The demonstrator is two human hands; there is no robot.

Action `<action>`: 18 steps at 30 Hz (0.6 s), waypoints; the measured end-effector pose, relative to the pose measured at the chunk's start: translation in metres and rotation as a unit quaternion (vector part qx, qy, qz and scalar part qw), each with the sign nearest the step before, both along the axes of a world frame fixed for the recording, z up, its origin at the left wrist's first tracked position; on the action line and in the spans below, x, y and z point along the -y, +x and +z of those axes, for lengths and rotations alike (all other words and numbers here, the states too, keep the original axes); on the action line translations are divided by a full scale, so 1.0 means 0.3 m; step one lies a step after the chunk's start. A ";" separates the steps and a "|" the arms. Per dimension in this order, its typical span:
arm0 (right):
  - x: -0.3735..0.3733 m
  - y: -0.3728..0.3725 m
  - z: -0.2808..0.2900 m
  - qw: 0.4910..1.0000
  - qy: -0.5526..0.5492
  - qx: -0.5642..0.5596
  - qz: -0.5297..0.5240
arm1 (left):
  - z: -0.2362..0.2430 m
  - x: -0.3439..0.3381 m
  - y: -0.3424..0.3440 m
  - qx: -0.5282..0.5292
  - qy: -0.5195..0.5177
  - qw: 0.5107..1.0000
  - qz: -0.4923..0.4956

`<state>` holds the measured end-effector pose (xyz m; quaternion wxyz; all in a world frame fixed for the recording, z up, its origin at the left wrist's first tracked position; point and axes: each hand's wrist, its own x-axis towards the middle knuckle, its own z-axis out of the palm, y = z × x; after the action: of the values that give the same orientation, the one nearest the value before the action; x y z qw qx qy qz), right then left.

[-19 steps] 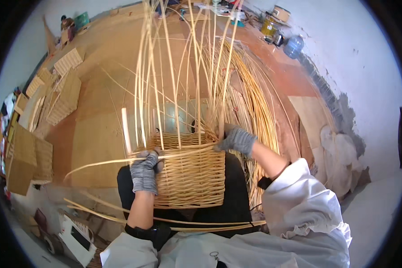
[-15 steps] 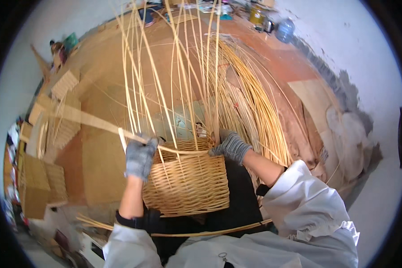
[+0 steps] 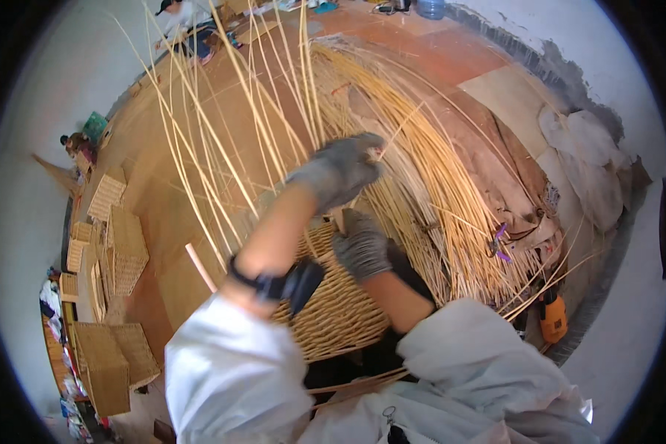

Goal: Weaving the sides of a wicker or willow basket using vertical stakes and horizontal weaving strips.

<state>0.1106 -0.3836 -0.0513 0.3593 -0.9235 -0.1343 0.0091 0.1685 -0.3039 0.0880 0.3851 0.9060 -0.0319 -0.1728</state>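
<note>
A half-woven wicker basket (image 3: pixel 337 314) rests on my lap, with long pale stakes (image 3: pixel 200 122) rising from its far side and leaning left. My left hand (image 3: pixel 337 172), in a grey glove, is raised over the basket's far right corner. Its fingers are closed round a thin willow rod (image 3: pixel 401 128), whose end juts out to the upper right. Just below, my gloved right hand (image 3: pixel 362 246) grips the basket at that corner, its fingertips partly hidden. My left forearm covers much of the basket's left side and rim.
A thick bundle of willow rods (image 3: pixel 440 166) lies along the right, with a purple-handled tool (image 3: pixel 502 244) on it. Beyond is an orange tool (image 3: pixel 553 320). Finished-looking wicker boxes (image 3: pixel 128 251) stand at the left. Another person (image 3: pixel 187 31) sits at the far wall.
My left hand has swung from the basket's left rim across to the far right corner, carrying the rod. The right hand stays at the corner. My view has turned somewhat right.
</note>
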 end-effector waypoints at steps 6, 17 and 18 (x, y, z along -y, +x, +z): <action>0.256 0.085 -0.096 0.952 0.158 -0.158 0.209 | -0.260 -0.214 -0.828 -0.152 -0.050 0.985 -0.056; 0.462 -0.464 0.155 0.808 0.060 -0.405 0.423 | -0.372 -0.207 -1.278 0.238 0.133 0.939 0.209; 0.427 -0.518 0.123 0.808 0.162 -0.423 0.377 | -0.333 -0.186 -1.245 0.250 0.130 0.937 0.206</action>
<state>-0.0447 -0.5117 -0.0144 0.4935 -0.6333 -0.3055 0.5119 -0.2049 -0.2482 -0.0120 0.2707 0.9489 0.0823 0.1400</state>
